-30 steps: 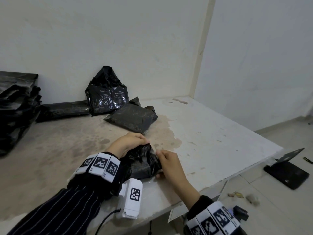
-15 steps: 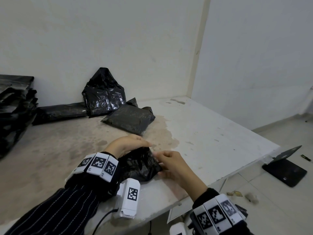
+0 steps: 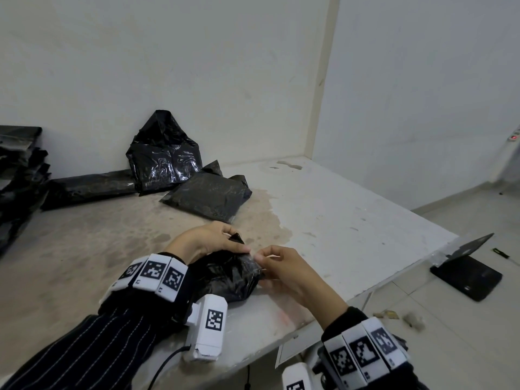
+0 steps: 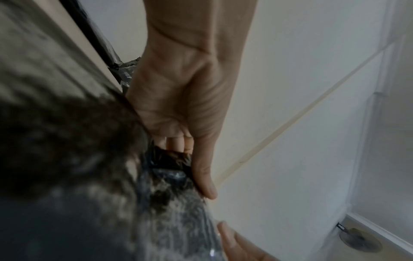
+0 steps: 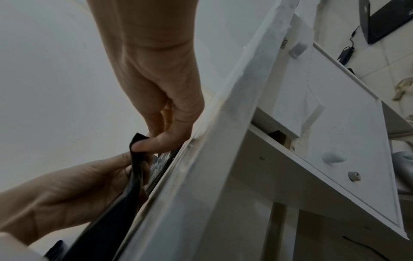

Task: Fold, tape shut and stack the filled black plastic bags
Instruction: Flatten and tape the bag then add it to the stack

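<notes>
One stained white desk (image 3: 351, 220) carries several filled black plastic bags. A stack of bags (image 3: 19, 175) stands at its far left; a long flat bag (image 3: 87, 187), a shiny upright bag (image 3: 164, 161) and a flat folded bag (image 3: 208, 197) lie near the wall. The small crumpled black bag (image 3: 225, 280) rests at the near edge. The left hand (image 3: 205, 240) pinches its folded top in a closed grip; the right hand (image 3: 284, 268) pinches its right end.
</notes>
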